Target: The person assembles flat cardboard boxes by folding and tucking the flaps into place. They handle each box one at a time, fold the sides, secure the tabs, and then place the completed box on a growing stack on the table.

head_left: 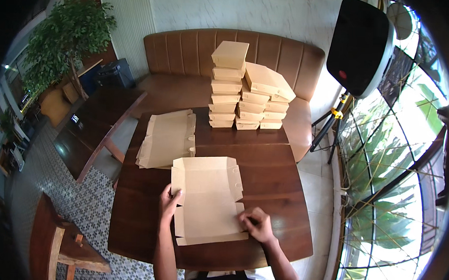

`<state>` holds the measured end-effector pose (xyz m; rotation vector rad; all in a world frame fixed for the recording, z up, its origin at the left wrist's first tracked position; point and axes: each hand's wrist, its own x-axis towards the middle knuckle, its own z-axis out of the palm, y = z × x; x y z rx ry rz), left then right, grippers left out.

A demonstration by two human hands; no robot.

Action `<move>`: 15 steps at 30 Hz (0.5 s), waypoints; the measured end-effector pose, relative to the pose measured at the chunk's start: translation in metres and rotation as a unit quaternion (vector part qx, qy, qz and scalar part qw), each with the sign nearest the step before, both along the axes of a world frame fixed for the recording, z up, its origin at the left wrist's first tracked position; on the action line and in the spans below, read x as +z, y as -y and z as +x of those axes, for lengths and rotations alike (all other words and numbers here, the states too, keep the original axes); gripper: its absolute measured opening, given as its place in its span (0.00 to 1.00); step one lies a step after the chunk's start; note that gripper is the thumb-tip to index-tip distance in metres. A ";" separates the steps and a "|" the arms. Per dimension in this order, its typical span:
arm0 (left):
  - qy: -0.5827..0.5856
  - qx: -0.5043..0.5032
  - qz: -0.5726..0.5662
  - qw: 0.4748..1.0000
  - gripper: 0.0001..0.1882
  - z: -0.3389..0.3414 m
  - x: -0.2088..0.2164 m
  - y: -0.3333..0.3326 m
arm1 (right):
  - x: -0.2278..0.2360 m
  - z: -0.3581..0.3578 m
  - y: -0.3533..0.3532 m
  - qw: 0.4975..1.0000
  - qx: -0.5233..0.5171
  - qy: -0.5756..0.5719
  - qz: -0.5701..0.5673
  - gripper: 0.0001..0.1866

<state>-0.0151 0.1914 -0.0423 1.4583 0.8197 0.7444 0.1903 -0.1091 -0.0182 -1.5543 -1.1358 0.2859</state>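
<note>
A partly unfolded brown cardboard box blank [204, 199] lies in front of me, its side flaps tilted up along the creases. My left hand [169, 200] grips its left edge, thumb on top and fingers beneath. At the lower right side flap, my right hand [257, 224] is closed, its curled fingertips against the cardboard; some fingers are hidden. Just beyond, to the left, a pile of flat box blanks [168, 137] rests on the table. Folded boxes [225, 98] stand in several stacks at the table's far side, with a larger box [267, 82] lying across the right ones.
The dark wooden table [272, 192] bears everything. Behind it curves a brown padded bench [188, 53]. A black speaker [360, 48] on a tripod stands at the right, near a window grille. Another wooden table [97, 129] and a leafy plant [63, 38] are at the left.
</note>
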 end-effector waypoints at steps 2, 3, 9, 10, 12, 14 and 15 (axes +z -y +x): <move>-0.041 0.078 0.133 0.987 0.28 0.005 0.006 0.017 | -0.007 0.003 -0.005 0.989 -0.104 -0.102 0.002 0.09; -0.082 0.124 0.184 0.972 0.29 0.009 0.010 0.024 | -0.010 0.008 -0.009 0.979 -0.152 -0.136 -0.028 0.10; -0.074 -0.089 0.446 0.888 0.35 0.079 0.020 0.027 | -0.028 0.065 -0.083 0.966 -0.229 0.052 -0.110 0.20; -0.084 -0.082 0.445 0.888 0.35 0.092 0.015 0.030 | -0.029 0.067 -0.094 0.965 -0.218 0.044 -0.139 0.22; -0.088 -0.070 0.469 0.876 0.34 0.112 0.005 0.028 | -0.028 0.071 -0.117 0.957 -0.203 0.024 -0.208 0.24; -0.129 -0.077 0.473 0.868 0.32 0.125 -0.004 0.025 | -0.024 0.068 -0.130 0.956 -0.200 0.019 -0.216 0.26; -0.173 -0.072 0.472 0.862 0.31 0.129 -0.008 0.025 | -0.021 0.066 -0.134 0.957 -0.185 -0.001 -0.224 0.25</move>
